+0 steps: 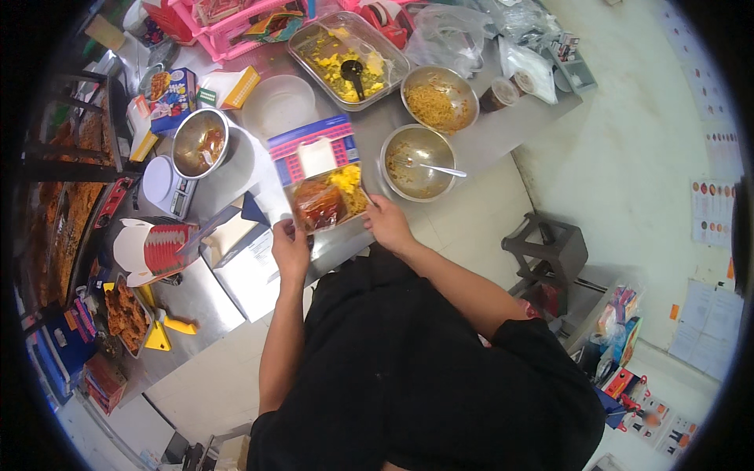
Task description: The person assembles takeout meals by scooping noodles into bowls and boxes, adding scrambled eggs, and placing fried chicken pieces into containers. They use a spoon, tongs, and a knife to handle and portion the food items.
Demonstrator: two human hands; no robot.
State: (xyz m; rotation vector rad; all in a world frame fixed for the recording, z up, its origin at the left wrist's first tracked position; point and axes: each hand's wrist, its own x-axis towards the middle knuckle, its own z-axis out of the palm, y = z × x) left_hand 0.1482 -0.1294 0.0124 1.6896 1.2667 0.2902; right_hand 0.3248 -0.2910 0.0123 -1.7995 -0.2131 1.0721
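A paperboard food box with its blue, red and white lid raised is at the table's near edge. Inside lie a clear bag of reddish-brown food, yellow egg-like pieces and some yellowish rice or noodles. My left hand grips the box's near left corner, its fingers partly hidden beneath. At the right side, my right hand pinches the box wall between thumb and fingers. Just beyond the right hand stands a steel bowl with a fork resting in it.
A tray of yellow food with a black scoop, a bowl of yellow noodles or rice and a white round container stand behind. Leftward are a saucy steel bowl, a scale and stacked red cartons. A grey stool stands right.
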